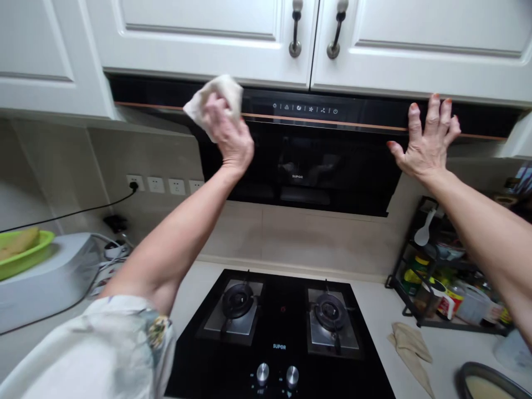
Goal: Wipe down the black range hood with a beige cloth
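Left hand [233, 137] raised, grip pinching cloth [229, 90] at hood [299, 158]; right hand [428, 141] spread against hood.

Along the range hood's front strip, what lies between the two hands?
The head view shows a row of white control icons above a copper-coloured line, between the left hand with its pale cloth and the right hand.

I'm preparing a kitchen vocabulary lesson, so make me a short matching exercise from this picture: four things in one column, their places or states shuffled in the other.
1. left hand
2. right hand
3. lime-green tray
4. tan cloth

A. on the counter, right of the cooktop
B. spread against the range hood
C. gripping a pale cloth
D. on top of a white box

Pairs: 1-C, 2-B, 3-D, 4-A
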Demonstrator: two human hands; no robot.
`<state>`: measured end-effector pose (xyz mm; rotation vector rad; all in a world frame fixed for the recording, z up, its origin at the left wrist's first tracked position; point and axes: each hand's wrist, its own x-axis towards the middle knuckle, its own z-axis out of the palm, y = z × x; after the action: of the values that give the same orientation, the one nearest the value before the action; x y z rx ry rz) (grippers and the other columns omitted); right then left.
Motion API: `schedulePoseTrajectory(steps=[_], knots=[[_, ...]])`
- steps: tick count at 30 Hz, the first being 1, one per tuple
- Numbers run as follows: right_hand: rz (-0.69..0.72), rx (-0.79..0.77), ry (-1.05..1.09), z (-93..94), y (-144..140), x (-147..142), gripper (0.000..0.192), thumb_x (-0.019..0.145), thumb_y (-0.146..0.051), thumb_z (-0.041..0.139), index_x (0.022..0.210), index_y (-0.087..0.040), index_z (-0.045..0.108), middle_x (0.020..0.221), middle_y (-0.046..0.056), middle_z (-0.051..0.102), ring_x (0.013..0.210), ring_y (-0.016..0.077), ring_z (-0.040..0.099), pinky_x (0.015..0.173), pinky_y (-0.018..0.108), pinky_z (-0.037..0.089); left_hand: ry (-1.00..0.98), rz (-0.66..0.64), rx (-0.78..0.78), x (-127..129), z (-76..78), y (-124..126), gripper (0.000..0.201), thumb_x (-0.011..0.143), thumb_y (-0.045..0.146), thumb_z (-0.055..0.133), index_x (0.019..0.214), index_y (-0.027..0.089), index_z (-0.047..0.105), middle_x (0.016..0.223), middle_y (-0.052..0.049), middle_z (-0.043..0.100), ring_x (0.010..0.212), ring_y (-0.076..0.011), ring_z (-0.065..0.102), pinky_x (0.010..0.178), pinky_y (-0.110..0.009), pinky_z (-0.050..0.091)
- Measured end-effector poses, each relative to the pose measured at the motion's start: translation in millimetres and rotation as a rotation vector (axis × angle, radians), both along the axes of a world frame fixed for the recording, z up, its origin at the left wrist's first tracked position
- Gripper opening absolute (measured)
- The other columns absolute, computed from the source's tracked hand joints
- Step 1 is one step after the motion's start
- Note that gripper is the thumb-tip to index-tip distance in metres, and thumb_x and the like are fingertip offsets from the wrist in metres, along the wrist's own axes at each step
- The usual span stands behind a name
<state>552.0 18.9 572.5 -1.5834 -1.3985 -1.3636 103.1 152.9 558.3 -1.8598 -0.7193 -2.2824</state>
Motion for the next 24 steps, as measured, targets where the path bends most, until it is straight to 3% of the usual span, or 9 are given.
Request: schedulePoseTrajectory(steps=[1, 3, 6, 8, 11, 14, 17, 20, 24], knots=[[0.000, 0.025, -0.006, -1.9, 5, 2, 0.084, 0.112, -0.053, 0.048, 0.185, -0.022, 0.019, 0.188, 0.028, 0.008, 0.177, 0.0428, 0.007, 0.131, 0.074, 0.021, 0.012, 0.027, -0.014, 17, 3.2, 1, 0.056, 0.113, 0.029, 0.063, 0.168, 0.022, 0.056, 0.188, -0.004, 0.032, 0.178, -0.0257, -0.009, 0.144, -0.052, -0.005], [0.000, 0.073, -0.027, -4.7, 13, 7, 0.078, 0.115, -0.051, 0.039, 0.185, -0.022, 0.019, 0.189, 0.026, 0.010, 0.178, 0.0410, 0.007, 0.131, 0.074, 0.022, 0.068, 0.119, -0.035, 50, 1.6, -1, 0.063, 0.107, 0.026, 0.067, 0.168, 0.016, 0.057, 0.188, -0.012, 0.031, 0.178, -0.0334, -0.006, 0.142, -0.061, -0.009], [-0.008, 0.138, -0.077, -7.9, 21, 17, 0.076, 0.117, -0.049, 0.032, 0.186, -0.020, 0.018, 0.190, 0.020, 0.007, 0.179, 0.0367, 0.002, 0.133, 0.072, 0.022, 0.310, 0.152, 0.038, 86, -9.1, -12, 0.060, 0.108, 0.021, 0.057, 0.168, 0.020, 0.058, 0.185, -0.012, 0.036, 0.178, -0.0309, 0.007, 0.139, -0.061, -0.011], [-0.033, 0.181, -0.109, -8.8, 26, 25, 0.075, 0.117, -0.046, 0.029, 0.186, -0.018, 0.015, 0.191, 0.016, 0.002, 0.179, 0.0338, -0.003, 0.133, 0.071, 0.024, 0.497, 0.154, 0.134, 95, -12.8, -22, 0.058, 0.111, 0.016, 0.044, 0.167, 0.019, 0.059, 0.182, -0.010, 0.042, 0.177, -0.0287, 0.013, 0.137, -0.060, -0.012], [-0.049, 0.203, -0.125, -6.8, 32, 37, 0.074, 0.116, -0.042, 0.026, 0.186, -0.022, 0.010, 0.191, 0.010, -0.009, 0.179, 0.0316, -0.005, 0.126, 0.076, 0.028, 0.671, 0.191, 0.212, 87, -7.4, -33, 0.063, 0.110, 0.010, 0.037, 0.168, 0.022, 0.058, 0.182, -0.006, 0.041, 0.176, -0.0296, 0.015, 0.134, -0.066, -0.014], [-0.001, 0.184, -0.100, -2.6, 36, 48, 0.070, 0.116, -0.044, 0.025, 0.184, -0.032, 0.018, 0.190, 0.005, -0.012, 0.179, 0.0322, -0.001, 0.120, 0.079, 0.029, 0.663, 0.206, 0.177, 58, 3.5, -28, 0.062, 0.108, 0.013, 0.048, 0.166, 0.031, 0.061, 0.185, -0.005, 0.037, 0.177, -0.0246, 0.016, 0.135, -0.061, -0.017], [-0.011, 0.204, -0.115, -1.3, 38, 54, 0.066, 0.115, -0.045, 0.023, 0.180, -0.037, 0.032, 0.190, 0.000, -0.015, 0.179, 0.0311, 0.000, 0.117, 0.076, 0.032, 0.483, 0.149, 0.097, 10, 9.4, -9, 0.056, 0.107, 0.029, 0.063, 0.163, 0.025, 0.065, 0.184, -0.007, 0.040, 0.179, -0.0269, 0.007, 0.138, -0.059, -0.013], [-0.025, 0.215, -0.128, -2.7, 37, 54, 0.073, 0.114, -0.049, 0.024, 0.184, -0.029, 0.018, 0.191, 0.004, -0.012, 0.179, 0.0267, -0.004, 0.118, 0.072, 0.033, 0.253, 0.145, -0.020, -52, 11.6, 11, 0.059, 0.107, 0.033, 0.069, 0.164, 0.022, 0.062, 0.187, -0.005, 0.035, 0.178, -0.0242, -0.004, 0.139, -0.056, -0.013], [0.076, 0.193, -0.109, -4.4, 35, 54, 0.081, 0.112, -0.056, 0.025, 0.185, -0.026, 0.006, 0.192, 0.007, -0.005, 0.178, 0.0288, -0.007, 0.127, 0.073, 0.021, 0.009, 0.234, -0.199, -134, 21.2, 20, 0.068, 0.111, 0.010, 0.057, 0.175, 0.007, 0.033, 0.193, -0.007, 0.015, 0.175, -0.0177, -0.006, 0.139, -0.051, -0.018]])
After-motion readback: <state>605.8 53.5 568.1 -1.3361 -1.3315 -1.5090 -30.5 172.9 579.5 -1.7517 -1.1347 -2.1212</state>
